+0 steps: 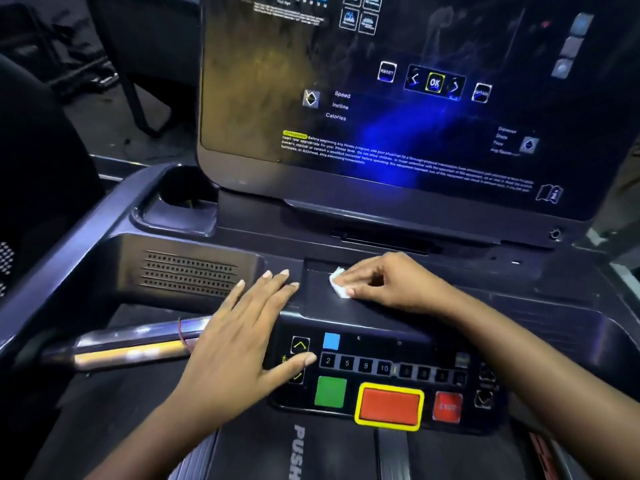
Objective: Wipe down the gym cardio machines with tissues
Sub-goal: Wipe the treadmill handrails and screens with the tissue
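A dark treadmill console (214,268) fills the view. My right hand (384,282) pinches a small white tissue (338,283) and presses it onto the flat black shelf just above the button panel (381,372). My left hand (242,327) lies flat with straight, spread fingers on the console's left side, its thumb touching the left edge of the button panel. Most of the tissue is hidden under my right fingers.
The big display screen (398,109) rises behind the shelf. A cup holder (180,202) sits at the back left. A shiny metal handlebar (131,344) runs out to the left. Green, red and yellow-framed buttons lie close to my wrists.
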`<state>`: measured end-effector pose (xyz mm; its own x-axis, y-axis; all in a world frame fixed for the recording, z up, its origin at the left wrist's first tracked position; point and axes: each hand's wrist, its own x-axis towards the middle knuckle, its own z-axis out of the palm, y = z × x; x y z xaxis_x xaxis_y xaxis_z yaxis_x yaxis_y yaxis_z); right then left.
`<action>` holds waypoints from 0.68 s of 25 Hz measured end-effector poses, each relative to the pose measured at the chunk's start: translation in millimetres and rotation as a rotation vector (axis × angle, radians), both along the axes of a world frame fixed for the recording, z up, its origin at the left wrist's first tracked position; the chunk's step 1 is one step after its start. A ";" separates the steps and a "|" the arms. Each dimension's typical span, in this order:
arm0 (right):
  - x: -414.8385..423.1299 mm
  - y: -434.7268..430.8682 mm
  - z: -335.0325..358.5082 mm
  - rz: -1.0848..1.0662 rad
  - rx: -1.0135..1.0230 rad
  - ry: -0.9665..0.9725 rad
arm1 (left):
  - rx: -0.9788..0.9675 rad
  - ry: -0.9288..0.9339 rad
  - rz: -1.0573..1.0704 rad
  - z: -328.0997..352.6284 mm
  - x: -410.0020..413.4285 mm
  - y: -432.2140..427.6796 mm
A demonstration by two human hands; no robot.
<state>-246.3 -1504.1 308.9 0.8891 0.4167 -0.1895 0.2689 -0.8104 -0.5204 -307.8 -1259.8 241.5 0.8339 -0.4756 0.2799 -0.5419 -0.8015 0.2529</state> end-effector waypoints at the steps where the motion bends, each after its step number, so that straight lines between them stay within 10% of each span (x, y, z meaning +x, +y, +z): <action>1: 9.2 1.4 -5.0 -0.014 -0.029 -0.015 | -0.004 0.008 0.001 0.5 0.1 0.0; 17: -35.8 0.4 10.5 0.153 0.124 -0.115 | -0.057 0.014 -0.010 4.5 -1.3 -0.1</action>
